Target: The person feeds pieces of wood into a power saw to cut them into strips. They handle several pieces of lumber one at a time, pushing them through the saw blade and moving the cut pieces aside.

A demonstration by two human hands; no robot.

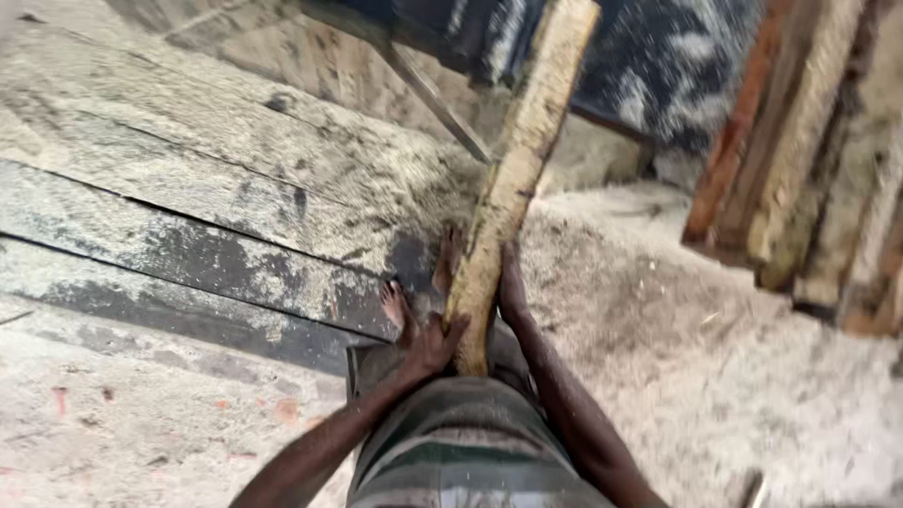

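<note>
A long rough wooden plank (513, 179), pale and dusted with sawdust, runs from my waist up toward the top of the view. My left hand (431, 341) grips its near end from the left side. My right hand (513, 282) presses flat along its right edge a little farther up. Both forearms reach in from the bottom over my striped garment (461, 452). A bare foot (395, 306) shows just left of the plank on the sawdust-covered ground.
Wide weathered boards (188, 188) lie across the left half, coated in sawdust. A stack of rough planks (809, 160) stands at the right. A dark machine or bench (649, 56) sits at the top. Sawdust (677, 329) covers the ground.
</note>
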